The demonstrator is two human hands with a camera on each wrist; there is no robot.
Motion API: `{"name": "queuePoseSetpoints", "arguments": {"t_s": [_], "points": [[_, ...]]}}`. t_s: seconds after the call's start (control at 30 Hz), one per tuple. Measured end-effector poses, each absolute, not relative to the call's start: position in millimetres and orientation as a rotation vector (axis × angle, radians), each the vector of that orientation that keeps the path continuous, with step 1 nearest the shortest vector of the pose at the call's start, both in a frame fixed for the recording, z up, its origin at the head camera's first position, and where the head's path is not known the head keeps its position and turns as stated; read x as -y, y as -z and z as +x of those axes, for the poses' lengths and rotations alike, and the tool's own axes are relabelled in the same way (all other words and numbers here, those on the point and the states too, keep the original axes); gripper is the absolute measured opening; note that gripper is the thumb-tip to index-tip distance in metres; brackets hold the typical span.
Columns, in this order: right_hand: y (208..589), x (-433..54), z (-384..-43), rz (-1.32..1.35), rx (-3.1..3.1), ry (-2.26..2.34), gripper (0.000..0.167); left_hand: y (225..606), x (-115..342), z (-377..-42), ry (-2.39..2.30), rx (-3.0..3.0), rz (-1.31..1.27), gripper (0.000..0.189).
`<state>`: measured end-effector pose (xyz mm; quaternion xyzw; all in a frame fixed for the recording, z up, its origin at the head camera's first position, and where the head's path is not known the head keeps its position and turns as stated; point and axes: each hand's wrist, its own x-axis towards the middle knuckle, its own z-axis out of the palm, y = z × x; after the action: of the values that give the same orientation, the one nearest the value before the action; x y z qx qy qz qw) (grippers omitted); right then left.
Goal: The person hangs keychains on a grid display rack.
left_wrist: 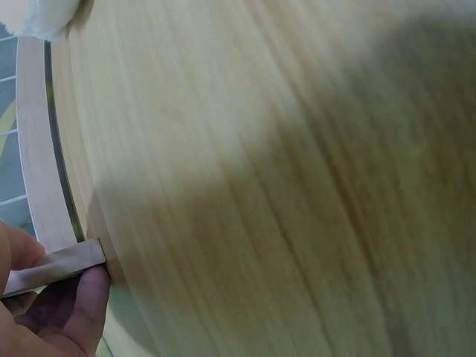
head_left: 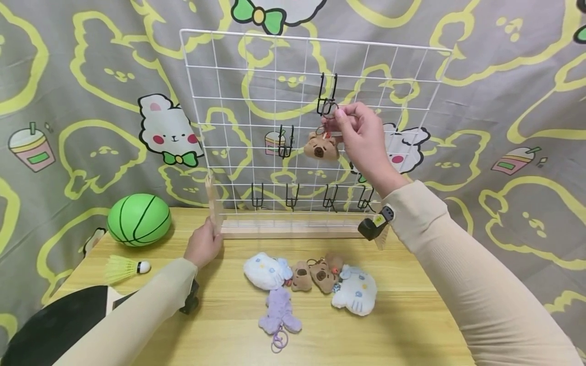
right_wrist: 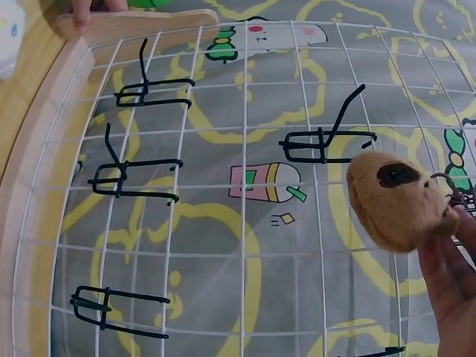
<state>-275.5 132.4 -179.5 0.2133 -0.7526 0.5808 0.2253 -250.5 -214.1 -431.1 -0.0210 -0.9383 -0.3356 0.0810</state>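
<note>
Pinches a metal ring between thumb and forefinger of the right hand, tips brought together. Lets a brown plush head hang from it in front of a white wire grid, just below the upper black hook, with the rest of the fingers close beside the plush. Cannot tell the ring as threaded over that hook or merely held against it.

Grips the left wooden foot of the grid with the left hand, low down near the table, thumb and fingers closed on opposite sides of the wood.

Counts five more black hooks on the grid: one lower and to the left, and a row of four near the bottom, above a wooden bar.

Finds on the table, before the bar, a touching cluster: a white plush cat at either end, small brown plushes between, and a purple plush below the left cat, with a purple ring toward the near edge. Sees at far left a green ball, with a yellow shuttlecock just in front, and behind everything a grey curtain printed in yellow outlines.
</note>
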Motion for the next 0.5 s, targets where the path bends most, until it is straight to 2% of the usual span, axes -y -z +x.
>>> {"name": "queuePoseSetpoints", "arguments": {"t_s": [0.5], "points": [[201,-160,-264,0.575,2.172,-1.469,0.028,427,213,-248,0.997,2.816,-0.077,0.05]]}}
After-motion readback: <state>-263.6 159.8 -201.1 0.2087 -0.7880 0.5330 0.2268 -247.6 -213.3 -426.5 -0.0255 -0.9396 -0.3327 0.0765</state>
